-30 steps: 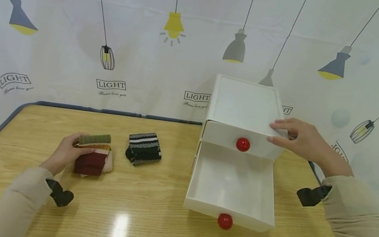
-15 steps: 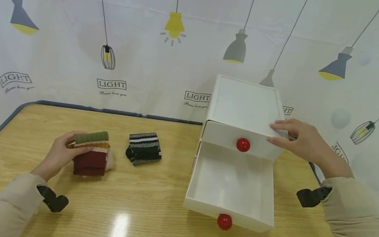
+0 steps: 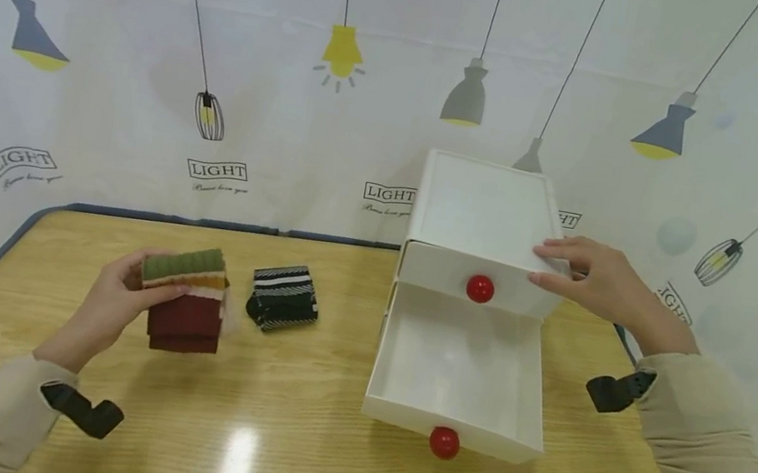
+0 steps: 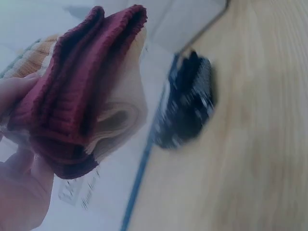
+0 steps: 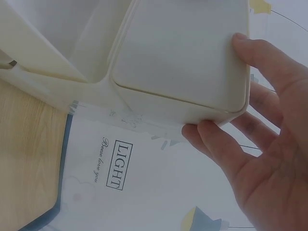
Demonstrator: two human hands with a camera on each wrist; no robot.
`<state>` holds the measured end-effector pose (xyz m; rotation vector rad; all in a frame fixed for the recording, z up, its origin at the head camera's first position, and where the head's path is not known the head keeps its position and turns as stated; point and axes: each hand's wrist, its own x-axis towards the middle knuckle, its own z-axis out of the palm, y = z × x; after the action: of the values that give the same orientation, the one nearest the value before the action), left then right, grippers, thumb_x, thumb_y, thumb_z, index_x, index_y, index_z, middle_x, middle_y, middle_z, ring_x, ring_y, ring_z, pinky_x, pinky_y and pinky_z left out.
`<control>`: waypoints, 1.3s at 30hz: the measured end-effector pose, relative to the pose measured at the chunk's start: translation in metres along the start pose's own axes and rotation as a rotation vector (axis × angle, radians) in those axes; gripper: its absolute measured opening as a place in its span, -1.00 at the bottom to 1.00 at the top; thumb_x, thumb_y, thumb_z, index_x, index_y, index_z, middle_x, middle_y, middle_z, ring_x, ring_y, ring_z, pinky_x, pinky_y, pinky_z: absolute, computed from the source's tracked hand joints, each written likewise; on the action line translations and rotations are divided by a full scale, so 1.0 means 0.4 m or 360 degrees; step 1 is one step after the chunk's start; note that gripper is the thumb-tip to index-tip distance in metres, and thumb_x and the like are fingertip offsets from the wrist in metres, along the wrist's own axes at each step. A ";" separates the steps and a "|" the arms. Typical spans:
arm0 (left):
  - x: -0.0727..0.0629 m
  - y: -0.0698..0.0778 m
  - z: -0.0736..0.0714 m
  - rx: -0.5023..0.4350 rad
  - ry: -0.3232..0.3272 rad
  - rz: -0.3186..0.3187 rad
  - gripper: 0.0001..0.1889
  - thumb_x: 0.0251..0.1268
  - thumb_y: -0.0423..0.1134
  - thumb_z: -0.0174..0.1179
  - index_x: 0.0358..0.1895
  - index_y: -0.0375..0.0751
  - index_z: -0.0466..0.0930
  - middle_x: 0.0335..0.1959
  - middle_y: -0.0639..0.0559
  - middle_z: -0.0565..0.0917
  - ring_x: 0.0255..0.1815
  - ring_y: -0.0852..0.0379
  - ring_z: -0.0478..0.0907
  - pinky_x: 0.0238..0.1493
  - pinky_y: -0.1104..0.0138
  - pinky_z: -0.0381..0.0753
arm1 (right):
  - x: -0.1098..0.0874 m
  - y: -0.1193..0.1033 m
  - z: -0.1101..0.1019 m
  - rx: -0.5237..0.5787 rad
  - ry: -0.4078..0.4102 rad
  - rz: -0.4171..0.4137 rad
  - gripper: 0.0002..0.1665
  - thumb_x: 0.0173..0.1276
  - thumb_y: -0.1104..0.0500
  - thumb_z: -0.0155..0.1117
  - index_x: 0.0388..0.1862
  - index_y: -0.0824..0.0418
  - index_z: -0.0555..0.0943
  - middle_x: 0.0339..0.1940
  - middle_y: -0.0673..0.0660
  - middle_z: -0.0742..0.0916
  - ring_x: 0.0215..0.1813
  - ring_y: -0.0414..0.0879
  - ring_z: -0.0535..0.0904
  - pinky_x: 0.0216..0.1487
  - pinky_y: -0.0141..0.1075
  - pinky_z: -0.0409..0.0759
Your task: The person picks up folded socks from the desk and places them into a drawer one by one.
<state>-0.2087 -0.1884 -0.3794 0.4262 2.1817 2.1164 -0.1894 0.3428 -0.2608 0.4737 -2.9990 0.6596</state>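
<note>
My left hand point(image 3: 109, 299) pinches a bundle of folded socks point(image 3: 185, 321), its layers green, mustard, white, maroon and cream, held above the table. In the left wrist view the folded socks point(image 4: 82, 91) show their maroon and cream layers from close by. Just to the right lies a black pair of folded socks point(image 3: 284, 298) with white stripes. My right hand point(image 3: 602, 284) holds the front right corner of a white drawer cabinet point(image 3: 483, 204), thumb on the front and fingers on the top and side. The lower drawer point(image 3: 463, 361) is pulled out with nothing inside; the upper one stays closed.
Each drawer has a round red knob, the lower knob point(image 3: 445, 443) jutting toward me. Beneath everything is a wood-grain table point(image 3: 279, 456) with a dark blue back edge. Behind it hangs a white cloth point(image 3: 281, 101) printed with lamps.
My left hand has lifted the colourful folded socks off the table and tilted them, drawing back slightly left. My right hand, the cabinet and the black socks have kept their places.
</note>
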 end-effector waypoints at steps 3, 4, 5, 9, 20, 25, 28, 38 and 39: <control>0.004 0.048 0.034 -0.0047 -0.0066 0.0018 -0.65 0.13 -0.46 0.14 -0.02 -0.05 0.44 -0.17 0.13 0.52 -0.20 0.26 0.51 -0.31 0.44 0.56 | 0.000 -0.003 -0.001 -0.0002 0.0000 -0.0005 -0.42 0.18 0.05 0.24 0.11 0.36 0.44 0.14 0.36 0.42 -0.19 0.07 0.43 -0.28 -0.17 0.46; 0.006 0.061 0.047 -0.0060 -0.0095 0.0025 -0.64 0.14 -0.46 0.13 -0.01 -0.06 0.43 -0.16 0.11 0.51 -0.20 0.25 0.52 -0.31 0.41 0.56 | 0.000 -0.004 -0.002 -0.0001 -0.0002 -0.0005 -0.42 0.19 0.05 0.23 0.11 0.36 0.43 0.14 0.36 0.42 -0.17 0.08 0.43 -0.25 -0.14 0.47; 0.009 0.074 0.063 -0.0060 -0.0122 0.0023 -0.65 0.14 -0.46 0.13 -0.01 -0.06 0.43 -0.16 0.10 0.51 -0.20 0.23 0.52 -0.32 0.39 0.57 | 0.000 -0.005 -0.002 -0.0001 -0.0002 -0.0008 -0.42 0.19 0.05 0.23 0.11 0.36 0.43 0.14 0.36 0.42 -0.17 0.08 0.43 -0.26 -0.14 0.47; 0.017 0.122 0.144 -0.0084 -0.0244 0.0011 -0.64 0.14 -0.47 0.12 -0.04 -0.01 0.44 -0.18 0.06 0.49 -0.20 0.17 0.52 -0.32 0.30 0.59 | -0.002 -0.007 -0.003 0.0000 -0.0008 -0.0005 -0.41 0.19 0.04 0.23 0.12 0.36 0.43 0.14 0.36 0.42 -0.17 0.08 0.44 -0.26 -0.16 0.47; 0.019 0.190 0.420 -0.0008 -0.0409 -0.0042 -0.58 -0.02 -0.48 0.24 -0.02 -0.29 0.39 -0.15 -0.13 0.47 -0.15 0.03 0.44 -0.27 0.22 0.56 | -0.009 -0.004 -0.001 0.0009 -0.0012 0.0008 -0.41 0.18 0.04 0.23 0.11 0.37 0.43 0.14 0.36 0.41 -0.14 0.10 0.45 -0.23 -0.13 0.48; 0.040 0.173 0.532 0.0030 -0.0442 0.0017 -0.59 -0.05 -0.46 0.27 -0.04 -0.26 0.43 -0.13 -0.12 0.47 -0.13 0.01 0.40 -0.29 0.22 0.57 | -0.009 -0.003 -0.003 0.0015 -0.0011 0.0014 -0.40 0.19 0.04 0.23 0.13 0.36 0.42 0.16 0.35 0.41 -0.15 0.08 0.43 -0.22 -0.12 0.46; 0.054 0.161 0.588 0.0052 -0.0462 -0.0014 -0.60 -0.02 -0.41 0.27 -0.04 -0.23 0.43 -0.13 -0.09 0.45 -0.16 0.04 0.39 -0.32 0.26 0.57 | -0.006 -0.002 -0.004 -0.0012 -0.0009 -0.0011 -0.41 0.20 0.04 0.22 0.12 0.35 0.43 0.15 0.35 0.41 -0.22 0.03 0.41 -0.28 -0.16 0.43; 0.106 0.148 0.690 0.0095 -0.0493 -0.0426 -0.58 0.05 -0.30 0.26 0.02 -0.21 0.40 -0.16 -0.02 0.48 -0.18 0.13 0.43 -0.18 0.30 0.50 | -0.001 0.000 -0.004 -0.0033 0.0003 -0.0076 -0.44 0.20 0.04 0.22 0.11 0.34 0.45 0.13 0.33 0.44 -0.29 -0.01 0.40 -0.32 -0.17 0.41; 0.111 0.148 0.696 0.0116 -0.0505 -0.0456 -0.58 0.04 -0.30 0.26 0.01 -0.21 0.40 -0.17 -0.01 0.48 -0.18 0.13 0.43 -0.16 0.28 0.49 | -0.002 0.000 -0.005 -0.0043 0.0002 -0.0077 -0.44 0.20 0.04 0.22 0.11 0.34 0.45 0.13 0.33 0.44 -0.31 -0.03 0.39 -0.34 -0.19 0.40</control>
<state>-0.1749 0.0931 -0.3277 0.3949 2.0054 1.6975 -0.1889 0.3439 -0.2592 0.5422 -2.9811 0.6147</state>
